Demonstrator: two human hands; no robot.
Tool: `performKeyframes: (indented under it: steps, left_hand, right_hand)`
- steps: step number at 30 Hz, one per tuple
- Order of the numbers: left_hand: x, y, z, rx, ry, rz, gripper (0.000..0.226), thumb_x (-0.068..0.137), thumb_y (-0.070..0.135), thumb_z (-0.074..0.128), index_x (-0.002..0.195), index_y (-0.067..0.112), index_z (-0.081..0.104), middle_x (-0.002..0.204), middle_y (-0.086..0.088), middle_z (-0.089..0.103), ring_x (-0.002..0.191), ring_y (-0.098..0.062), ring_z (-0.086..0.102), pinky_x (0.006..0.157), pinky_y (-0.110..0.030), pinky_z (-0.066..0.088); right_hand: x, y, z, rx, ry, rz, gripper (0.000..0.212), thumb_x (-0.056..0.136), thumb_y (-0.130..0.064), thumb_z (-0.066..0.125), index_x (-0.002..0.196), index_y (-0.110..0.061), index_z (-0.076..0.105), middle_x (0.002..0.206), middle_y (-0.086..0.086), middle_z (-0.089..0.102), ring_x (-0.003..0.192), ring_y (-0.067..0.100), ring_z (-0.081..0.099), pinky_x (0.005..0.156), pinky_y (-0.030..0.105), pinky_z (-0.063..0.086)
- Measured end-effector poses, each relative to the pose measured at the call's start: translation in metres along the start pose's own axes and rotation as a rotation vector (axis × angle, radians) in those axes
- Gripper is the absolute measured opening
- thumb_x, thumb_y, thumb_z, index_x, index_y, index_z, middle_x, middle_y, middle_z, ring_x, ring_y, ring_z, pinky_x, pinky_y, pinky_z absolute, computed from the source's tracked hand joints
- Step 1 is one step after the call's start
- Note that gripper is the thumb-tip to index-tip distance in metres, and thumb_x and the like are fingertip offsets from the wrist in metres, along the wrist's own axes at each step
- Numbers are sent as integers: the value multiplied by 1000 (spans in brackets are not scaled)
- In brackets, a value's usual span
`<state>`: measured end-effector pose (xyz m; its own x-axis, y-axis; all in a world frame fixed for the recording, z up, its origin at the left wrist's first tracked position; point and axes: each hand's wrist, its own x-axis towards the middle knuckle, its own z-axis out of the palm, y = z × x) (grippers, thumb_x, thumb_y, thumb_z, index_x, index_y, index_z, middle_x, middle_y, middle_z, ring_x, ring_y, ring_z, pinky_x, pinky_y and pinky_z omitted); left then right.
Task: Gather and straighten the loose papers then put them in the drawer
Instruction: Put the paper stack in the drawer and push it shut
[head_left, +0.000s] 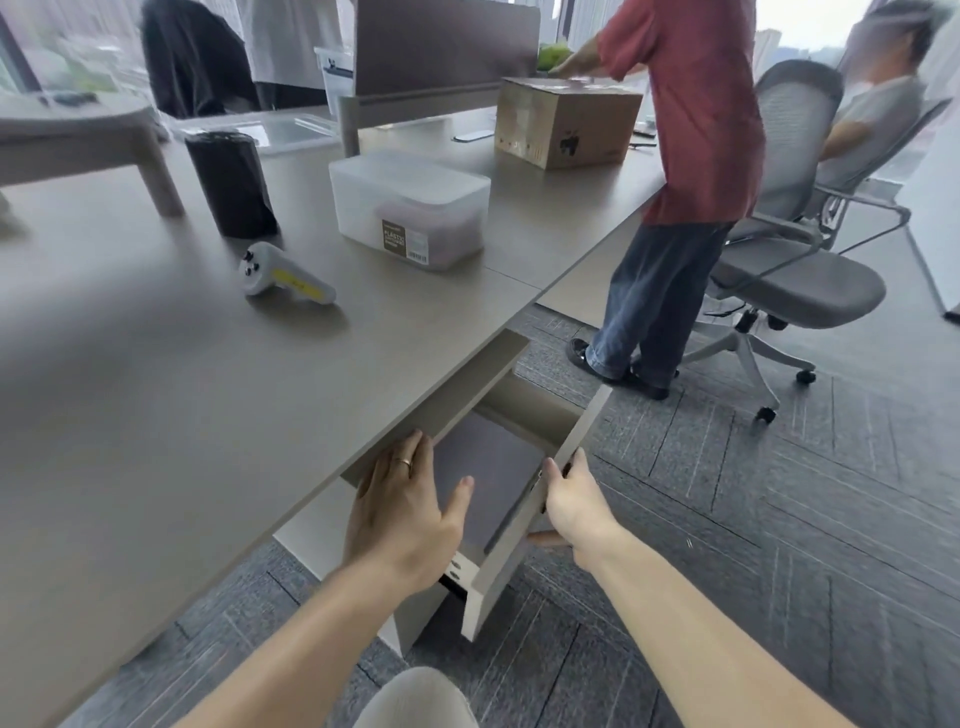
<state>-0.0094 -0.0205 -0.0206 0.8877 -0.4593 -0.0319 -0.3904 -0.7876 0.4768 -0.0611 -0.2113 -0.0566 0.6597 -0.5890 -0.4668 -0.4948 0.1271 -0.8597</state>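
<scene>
The drawer (524, 525) under the desk edge stands pulled out, its front panel tilted toward the floor. A flat grey sheet, seemingly the papers (493, 467), lies inside it in shadow. My left hand (402, 514) hovers flat over the drawer's near side, fingers spread, fingertips under the desk edge, touching or just above the papers. My right hand (574, 506) grips the top edge of the drawer front, thumb beneath.
The desk (156, 405) carries a white handheld controller (283, 275), a black cylinder (231, 184), a translucent plastic box (410, 208) and a cardboard box (569, 122). A person in a red shirt (691, 171) stands right of the drawer beside an office chair (795, 270).
</scene>
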Motion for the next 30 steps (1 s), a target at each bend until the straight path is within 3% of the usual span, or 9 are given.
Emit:
performKeyframes:
  steps: [5,9,13,18,21,23,26,28,30]
  left_hand:
    - [1,-7,2,-4,8,11,71,103,53,33,164,20,20,172,3,19,157,-18,19,128,-39,16]
    - [5,-12,1,-43,-3,27,65,105,46,32,164,21,19,173,7,17,158,-16,16,129,-40,15]
    - [8,-16,5,-30,38,36,59,107,36,33,163,20,25,171,7,23,157,-16,20,127,-37,18]
    - [10,-20,9,-18,66,66,58,107,27,34,163,17,26,171,2,25,157,-18,20,128,-36,18]
    - [8,-20,9,-30,78,78,60,105,24,37,163,16,24,172,2,23,158,-18,17,128,-36,16]
    - [7,-19,10,-34,79,85,62,105,23,39,164,15,22,172,1,22,159,-18,16,129,-36,15]
    - [8,-20,10,-11,45,85,64,104,24,39,164,15,20,173,-1,19,159,-19,14,129,-36,13]
    - [6,-20,4,-17,1,79,65,104,24,38,164,14,17,173,-2,16,160,-19,11,129,-35,10]
    - [1,-14,-8,-54,-52,69,63,106,24,38,164,15,15,173,-3,16,159,-21,13,129,-34,11]
  right_hand:
    - [0,-30,37,117,-117,72,67,109,-32,43,166,-34,8,173,0,22,150,35,40,65,40,68]
    - [7,-46,62,225,-186,80,59,110,-23,41,163,-36,19,171,1,25,153,38,35,64,45,66]
    - [14,-50,81,275,-225,56,59,111,-16,37,164,-34,17,172,3,25,156,35,30,53,36,66]
    - [22,-45,93,243,-201,-8,65,106,7,28,156,-35,33,138,0,49,119,23,54,47,29,61]
    - [21,-50,95,231,-232,-14,57,102,12,26,111,-36,55,129,6,55,101,21,65,49,32,62]
    - [21,-54,94,228,-253,0,63,99,16,26,112,-38,54,134,7,55,107,24,65,55,38,63]
    - [19,-52,85,274,-320,36,77,103,15,29,162,-33,22,149,1,43,148,37,40,86,55,58]
    - [15,-53,75,204,-335,3,78,106,6,37,165,-37,10,170,0,26,155,35,29,102,62,51]
    - [7,-61,57,96,-239,-110,72,106,-6,47,165,-35,16,173,3,20,155,33,30,109,61,46]
